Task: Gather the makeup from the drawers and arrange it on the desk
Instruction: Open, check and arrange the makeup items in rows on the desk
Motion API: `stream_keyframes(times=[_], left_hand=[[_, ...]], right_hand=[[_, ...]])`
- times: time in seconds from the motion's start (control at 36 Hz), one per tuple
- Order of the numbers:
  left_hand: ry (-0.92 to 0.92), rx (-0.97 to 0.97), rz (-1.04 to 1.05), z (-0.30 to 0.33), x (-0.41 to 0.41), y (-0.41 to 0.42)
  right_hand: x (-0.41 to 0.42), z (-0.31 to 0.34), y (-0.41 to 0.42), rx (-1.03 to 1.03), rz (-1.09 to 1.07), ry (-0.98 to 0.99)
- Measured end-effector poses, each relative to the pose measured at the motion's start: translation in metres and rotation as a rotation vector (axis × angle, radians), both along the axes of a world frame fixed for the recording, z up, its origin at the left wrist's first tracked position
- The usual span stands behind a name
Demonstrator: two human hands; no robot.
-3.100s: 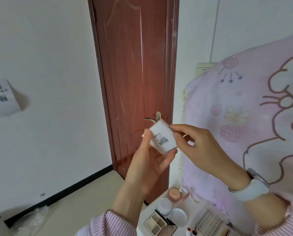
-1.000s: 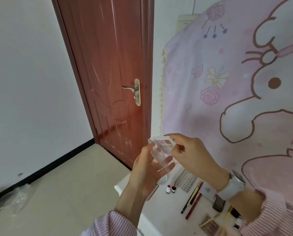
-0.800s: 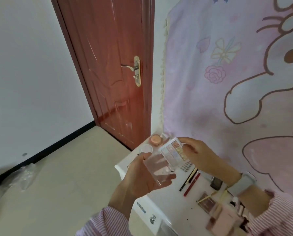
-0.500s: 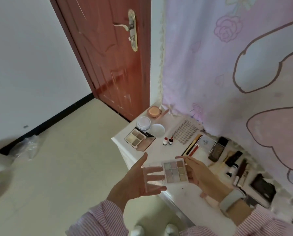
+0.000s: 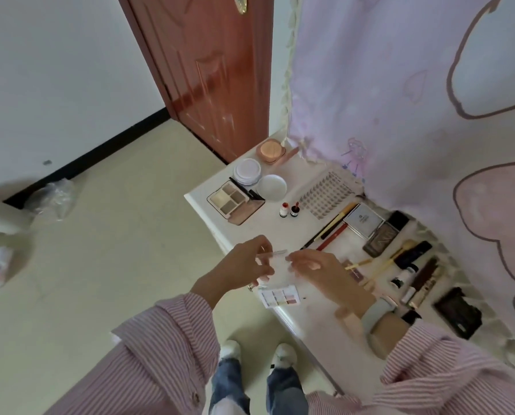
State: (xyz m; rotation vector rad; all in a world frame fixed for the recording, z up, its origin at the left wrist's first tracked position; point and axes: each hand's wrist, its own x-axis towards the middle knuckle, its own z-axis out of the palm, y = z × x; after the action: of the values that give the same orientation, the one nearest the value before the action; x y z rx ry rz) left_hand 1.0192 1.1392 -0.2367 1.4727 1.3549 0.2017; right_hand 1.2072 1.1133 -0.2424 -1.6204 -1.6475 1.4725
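Fingertips of both hands pinch clear palette lid above desk's near edge.

Left hand (image 5: 244,266) and right hand (image 5: 316,266): thumb and fingers of each curled onto opposite ends of a clear plastic lid (image 5: 275,262), raised edge-on; exact finger contact blurred. Below it, the small multi-shade eyeshadow palette (image 5: 280,298) lies at the front edge of the white desk (image 5: 319,322); whether lid and tray join by a hinge cannot be told. Judged: light, rigid, thin plastic, slick to the touch; pressed powder pans fragile. Best held by the outer edges, kept level. Beyond, on the desk: four-pan palette (image 5: 235,202), round jars (image 5: 247,172), lash tray (image 5: 325,194), brushes (image 5: 379,265), compacts.
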Motion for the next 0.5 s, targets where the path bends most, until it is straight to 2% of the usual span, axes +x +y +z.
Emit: stream_keyframes(times=[0.19, 0.31, 0.36, 0.42, 0.5], left_hand=[[-0.036, 0.113, 0.102, -0.006, 0.005, 0.01], [-0.078, 0.212, 0.212, -0.018, 0.007, 0.008], [-0.106, 0.233, 0.345, -0.025, 0.005, 0.003], [-0.09, 0.261, 0.47, -0.034, 0.001, -0.006], [-0.022, 0.225, 0.552, -0.051, -0.004, -0.025]], right_hand=[[0.004, -0.005, 0.014, 0.049, 0.098, -0.069], [0.003, -0.018, 0.013, 0.047, 0.051, -0.096], [0.004, -0.028, 0.01, -0.017, -0.096, -0.08], [0.002, -0.034, 0.006, -0.133, -0.333, 0.046], [-0.007, -0.036, 0.002, -0.276, -0.612, 0.244]])
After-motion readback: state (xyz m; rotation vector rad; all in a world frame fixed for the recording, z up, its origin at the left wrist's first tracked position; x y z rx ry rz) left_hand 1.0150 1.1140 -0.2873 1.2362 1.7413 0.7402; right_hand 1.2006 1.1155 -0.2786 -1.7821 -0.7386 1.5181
